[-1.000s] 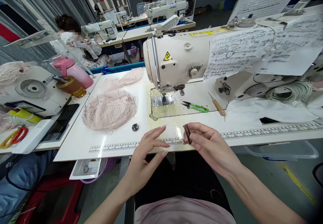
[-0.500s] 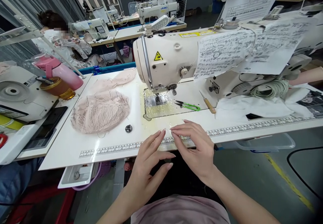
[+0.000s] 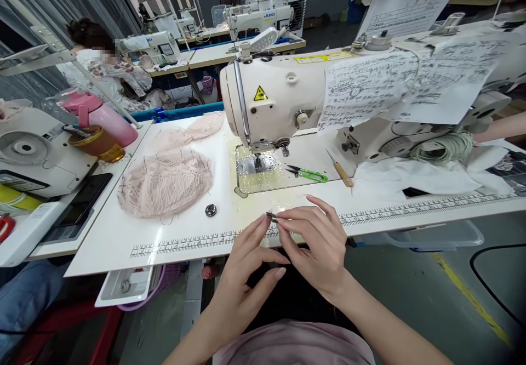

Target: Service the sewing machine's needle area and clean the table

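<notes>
In front of the sewing machine (image 3: 271, 102), above the table's front edge, my right hand (image 3: 314, 244) pinches a small dark metal piece (image 3: 272, 217) between thumb and fingertips. The piece looks like a bobbin part seen edge-on; its exact kind is too small to tell. My left hand (image 3: 250, 266) has its fingers stretched out and its thumb apart, with a fingertip at the other side of the piece. A round metal bobbin case (image 3: 211, 210) lies on the white table (image 3: 184, 231) to the left. Green-handled thread snips (image 3: 308, 175) rest beside the needle plate (image 3: 263, 164).
Pink lace fabric (image 3: 168, 184) lies on the left of the table. A wooden-handled awl (image 3: 342, 172), white cloth (image 3: 394, 176) and a coil of pale green cord (image 3: 441, 147) are at right. A pink bottle (image 3: 102, 118) stands at left. Another person (image 3: 102, 69) sits beyond.
The dark metal piece now shows between the fingertips, where it was not visible before. My right fingers have tilted slightly; the left hand has barely moved.
</notes>
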Demonstrator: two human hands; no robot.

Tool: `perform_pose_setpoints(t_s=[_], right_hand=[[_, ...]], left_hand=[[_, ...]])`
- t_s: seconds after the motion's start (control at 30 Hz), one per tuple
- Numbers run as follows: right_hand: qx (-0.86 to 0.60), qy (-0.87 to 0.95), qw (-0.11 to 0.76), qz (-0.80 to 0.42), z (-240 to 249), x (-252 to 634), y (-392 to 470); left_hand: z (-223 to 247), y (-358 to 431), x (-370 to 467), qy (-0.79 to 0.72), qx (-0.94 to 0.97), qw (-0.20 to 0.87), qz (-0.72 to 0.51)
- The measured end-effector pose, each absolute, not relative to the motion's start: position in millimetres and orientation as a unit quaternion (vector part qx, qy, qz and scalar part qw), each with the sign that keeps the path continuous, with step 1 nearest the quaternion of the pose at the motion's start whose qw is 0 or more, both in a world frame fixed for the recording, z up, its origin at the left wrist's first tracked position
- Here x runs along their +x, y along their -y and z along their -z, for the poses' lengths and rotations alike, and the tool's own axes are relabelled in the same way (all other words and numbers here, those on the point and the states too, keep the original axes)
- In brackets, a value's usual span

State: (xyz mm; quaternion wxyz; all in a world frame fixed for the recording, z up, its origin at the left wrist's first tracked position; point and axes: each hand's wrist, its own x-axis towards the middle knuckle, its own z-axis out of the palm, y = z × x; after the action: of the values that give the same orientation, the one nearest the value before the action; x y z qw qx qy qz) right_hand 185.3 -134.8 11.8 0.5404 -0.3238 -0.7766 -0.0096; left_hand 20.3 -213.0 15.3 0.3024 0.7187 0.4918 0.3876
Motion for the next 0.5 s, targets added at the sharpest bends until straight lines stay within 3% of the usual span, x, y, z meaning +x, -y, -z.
perform_pose_setpoints(t_s=[0.37, 0.5], right_hand=[[-0.342, 0.764, 0.547, -0.003, -12.9, 184.3, 137.4], [-0.350, 0.738, 0.575, -0.043, -13.0, 183.4, 136.4]], left_hand=[[-3.6, 219.6, 15.6, -0.514, 0.661, 0.384, -0.390], [-4.8, 220.8, 28.2, -0.557, 0.579, 0.396, -0.445]])
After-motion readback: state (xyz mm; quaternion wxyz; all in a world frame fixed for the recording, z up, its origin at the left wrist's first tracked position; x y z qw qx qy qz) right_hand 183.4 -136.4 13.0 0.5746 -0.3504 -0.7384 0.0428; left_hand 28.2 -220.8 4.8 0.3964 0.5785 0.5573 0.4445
